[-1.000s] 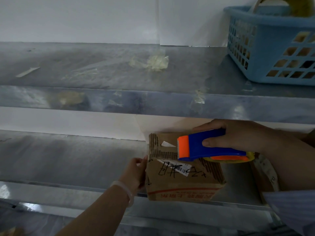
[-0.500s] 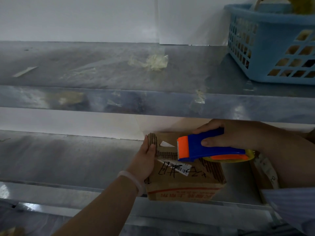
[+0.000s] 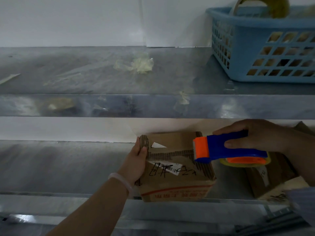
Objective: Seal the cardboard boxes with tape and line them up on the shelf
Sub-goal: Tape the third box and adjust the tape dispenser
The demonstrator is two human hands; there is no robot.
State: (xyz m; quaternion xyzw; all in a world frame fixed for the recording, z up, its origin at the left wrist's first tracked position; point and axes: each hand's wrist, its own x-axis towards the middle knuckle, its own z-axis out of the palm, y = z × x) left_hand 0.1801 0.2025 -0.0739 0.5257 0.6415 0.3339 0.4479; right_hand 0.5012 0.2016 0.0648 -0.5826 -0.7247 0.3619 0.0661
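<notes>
Cardboard box [image 3: 177, 183] sits at the front edge of the lower shelf [image 3: 59, 164], right of centre. This is our only view, from the head camera.

- Box top: torn, with corrugated layers exposed. It carries a white barcode label [image 3: 166, 166] and black handwriting. The front face has red print.
- Left hand [image 3: 134, 162]: at the box's left side. The fingers [image 3: 143, 150] curl round a raised, torn corrugated flap at the rear left corner, and the palm lies against the side wall. We note a pale bracelet [image 3: 121, 180] on the wrist.
- Right hand [image 3: 255, 137]: fingers wrapped round the blue handle of the tape dispenser [image 3: 226, 149], thumb on its near side. The orange blade end points left and is over the right part of the box top. We cannot tell whether it touches the cardboard.
- A yellowish tape roll [image 3: 245, 163] is mounted under the dispenser.
- A second box [image 3: 271, 174] lies on the same shelf just to the right, tilted and partly hidden by the right forearm.
- Upper shelf [image 3: 76, 74]: a crumpled wad of clear tape [image 3: 139, 64] near the middle, and a blue basket [image 3: 252, 48] at the far right. A spare roll [image 3: 276, 7] shows above the basket's rim.
- Lighting is dim, so fine print is unreadable.
</notes>
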